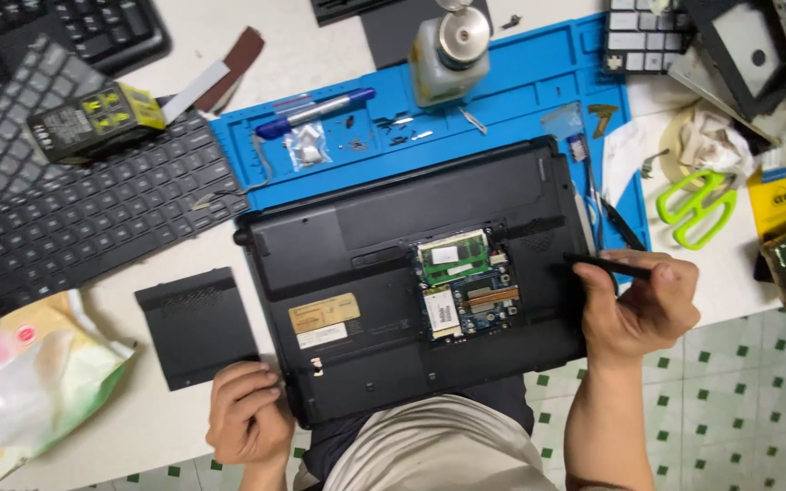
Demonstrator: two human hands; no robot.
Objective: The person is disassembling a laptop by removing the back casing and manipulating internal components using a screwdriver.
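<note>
A black laptop [384,227] lies bottom-up, partly on a blue work mat [520,82], with a bay open showing green circuit boards [452,282]. My right hand [639,305] rests at the laptop's right edge, fingers closed on a thin black tool [602,265] whose tip points left toward the case. My left hand [247,414] is curled at the laptop's near left corner, touching the table just below a detached black cover panel [195,325]. Whether the left hand holds anything small is hidden.
Loose keyboards [84,200] lie at the left, a yellow-and-black box [97,118] on them. A blue pen [316,111], small screws and a bottle [449,55] sit on the mat. Green scissors [695,207] lie at the right, a plastic bag [29,382] at the near left.
</note>
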